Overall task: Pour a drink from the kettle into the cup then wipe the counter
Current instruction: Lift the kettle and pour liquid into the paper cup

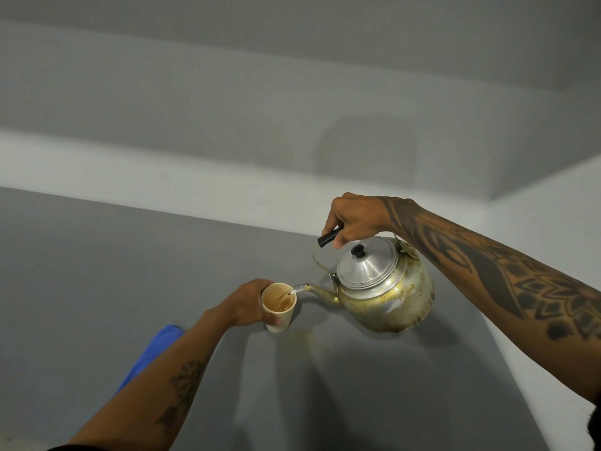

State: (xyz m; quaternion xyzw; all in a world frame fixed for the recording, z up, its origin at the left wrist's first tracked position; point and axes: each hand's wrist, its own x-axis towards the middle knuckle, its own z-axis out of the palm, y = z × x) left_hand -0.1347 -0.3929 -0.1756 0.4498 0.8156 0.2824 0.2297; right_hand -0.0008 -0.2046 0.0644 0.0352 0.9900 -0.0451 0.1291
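A worn metal kettle [385, 288] with a black-knobbed lid hangs tilted to the left above the grey counter [97, 271]. My right hand [356, 221] grips its black handle from above. Liquid runs from the spout into a small cream paper cup [279, 306], which holds a light brown drink. My left hand [248, 304] is wrapped around the cup from the left, holding it slightly tilted just over the counter. A blue cloth [151, 353] lies on the counter, partly hidden under my left forearm.
A faint yellowish wet patch [302, 345] marks the counter below the cup and spout. A pale wall [227, 125] runs along the counter's back edge, and a light ledge [553, 369] borders it on the right.
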